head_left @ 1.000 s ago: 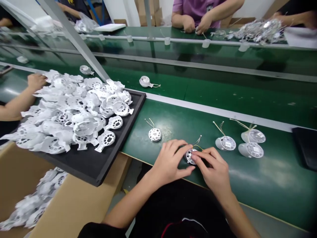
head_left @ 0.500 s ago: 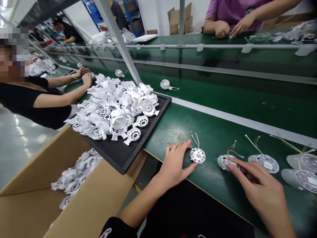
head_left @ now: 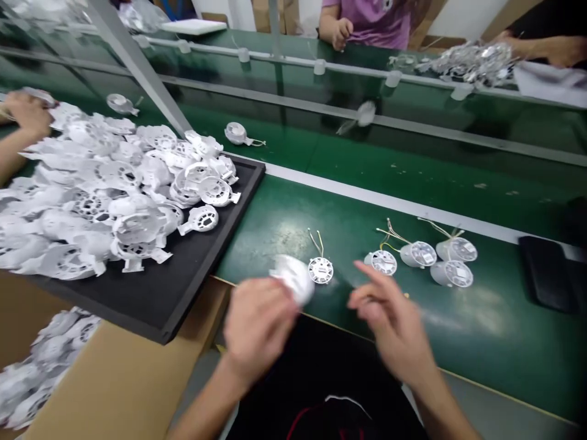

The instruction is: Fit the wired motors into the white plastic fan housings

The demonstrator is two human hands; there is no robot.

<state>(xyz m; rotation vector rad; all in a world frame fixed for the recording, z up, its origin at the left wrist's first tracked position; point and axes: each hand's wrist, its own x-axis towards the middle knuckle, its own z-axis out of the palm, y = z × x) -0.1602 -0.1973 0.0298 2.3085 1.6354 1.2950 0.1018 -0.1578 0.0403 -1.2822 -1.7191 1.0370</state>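
My left hand (head_left: 259,321) is closed on a white plastic housing (head_left: 293,278), blurred by motion, just above the front edge of the green bench. Close to that housing, a round white slotted part with thin wires (head_left: 320,270) lies on the bench. My right hand (head_left: 392,318) is in the air with its index finger stretched out and the other fingers loosely bent; I see nothing in it. Beyond its fingertips stands a wired cylindrical part (head_left: 383,263). Further right are more such cylinders (head_left: 418,253) with clear faces and trailing wires.
A black tray (head_left: 220,244) piled with white housings (head_left: 137,183) stands at left, above a cardboard box (head_left: 123,366) of similar parts. A dark flat object (head_left: 545,272) lies at right. A grey post (head_left: 137,67) rises behind the tray. Other people work left and across.
My left hand now holds a white housing; before, it rested beside the slotted part. My right hand has let go of the wired cylinder and drawn back. The view has swung right.
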